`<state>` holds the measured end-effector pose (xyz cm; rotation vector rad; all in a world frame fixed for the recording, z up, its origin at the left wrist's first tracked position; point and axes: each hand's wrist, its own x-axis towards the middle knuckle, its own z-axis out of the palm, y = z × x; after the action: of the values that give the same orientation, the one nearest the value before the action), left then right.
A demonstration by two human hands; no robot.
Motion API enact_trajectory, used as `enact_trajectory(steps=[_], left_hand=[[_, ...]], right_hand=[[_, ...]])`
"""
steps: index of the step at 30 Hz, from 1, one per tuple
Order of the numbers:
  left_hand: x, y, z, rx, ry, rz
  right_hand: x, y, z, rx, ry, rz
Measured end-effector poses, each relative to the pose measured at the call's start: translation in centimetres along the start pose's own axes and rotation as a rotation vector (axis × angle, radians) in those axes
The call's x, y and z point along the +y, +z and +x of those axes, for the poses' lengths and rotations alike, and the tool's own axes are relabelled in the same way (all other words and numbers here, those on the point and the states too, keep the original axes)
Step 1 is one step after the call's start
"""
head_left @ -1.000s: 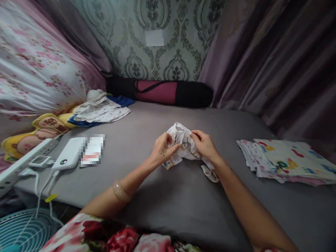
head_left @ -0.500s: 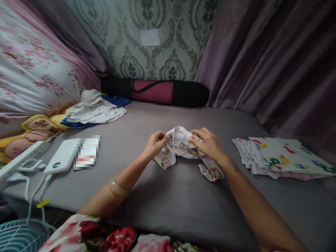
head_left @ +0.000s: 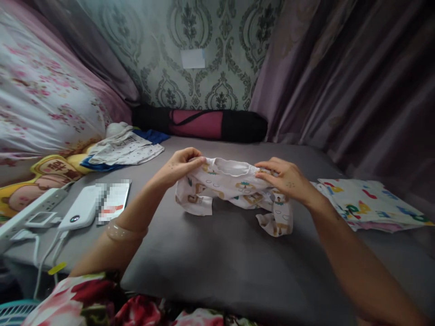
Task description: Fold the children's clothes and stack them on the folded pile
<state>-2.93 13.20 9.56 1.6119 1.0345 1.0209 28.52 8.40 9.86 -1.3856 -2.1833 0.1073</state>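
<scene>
A small white long-sleeved shirt (head_left: 234, 183) with a brown and green animal print is stretched between my two hands over the grey bed sheet (head_left: 217, 262). My left hand (head_left: 183, 165) pinches it at the shoulder left of the neckline. On the other side of the neck opening, my right hand (head_left: 282, 176) grips the opposite shoulder, thumb and fingers closed on the cloth. Both sleeves hang down, the right cuff curled. Folds hide part of the shirt's body.
Folded printed cloths (head_left: 370, 203) lie at the right. A loose pile of clothes (head_left: 125, 147) is at the far left. Nearer on the left are a white power bank (head_left: 79, 206), a power strip (head_left: 37, 208) and cables. A black and maroon roll bag (head_left: 200, 123) lies along the wall.
My hands have moved apart and pulled the bunched shirt wider, so its neckline and shoulders are spread. The left hand shifted left and up, and the view tilted slightly.
</scene>
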Motion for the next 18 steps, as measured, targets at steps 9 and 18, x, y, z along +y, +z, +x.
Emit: enact_trajectory(steps=[9,18], left_hand=[[3.7,-2.5,0.8,0.045,0.273,0.231],[8.3,-5.6,5.0,0.17,0.423,0.416]], right_hand=[[-1.7,-4.5,2.1,0.014,-0.067,-0.09],[-2.2,-7.3,7.4,0.026,-0.056,-0.289]])
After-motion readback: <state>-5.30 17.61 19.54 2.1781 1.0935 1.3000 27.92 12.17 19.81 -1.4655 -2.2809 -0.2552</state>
